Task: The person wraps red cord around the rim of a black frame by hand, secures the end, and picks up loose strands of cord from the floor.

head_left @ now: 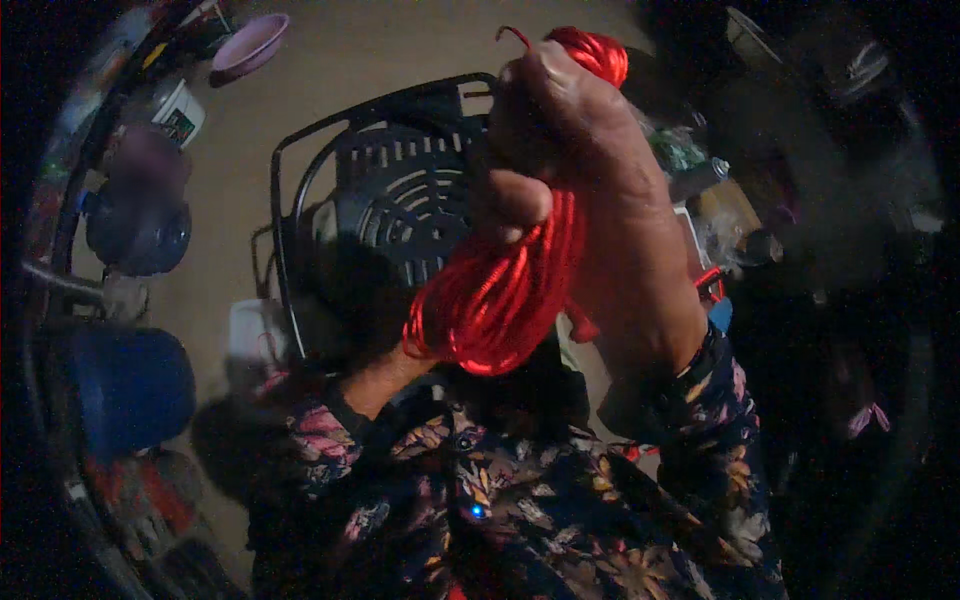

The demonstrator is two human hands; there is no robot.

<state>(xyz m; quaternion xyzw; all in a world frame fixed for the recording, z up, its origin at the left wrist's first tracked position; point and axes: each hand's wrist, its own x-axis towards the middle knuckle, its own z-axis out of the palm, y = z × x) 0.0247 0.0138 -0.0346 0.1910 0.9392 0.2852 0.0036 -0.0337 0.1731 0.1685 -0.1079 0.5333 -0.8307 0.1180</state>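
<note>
My right hand is raised close to the camera and closed around a thick bundle of shiny red cord. The cord loops hang below the fist and a short end sticks out above it. Only my left forearm shows, reaching up under the cord loops; the hand itself is hidden behind the bundle. Behind both sits a black slotted plastic basket in a black wire frame. Dark floral sleeves cover my arms.
On the tan floor are a purple bowl, a white pot, a dark round vessel and a blue container at the left. Bottles and clutter lie at the right in dim light.
</note>
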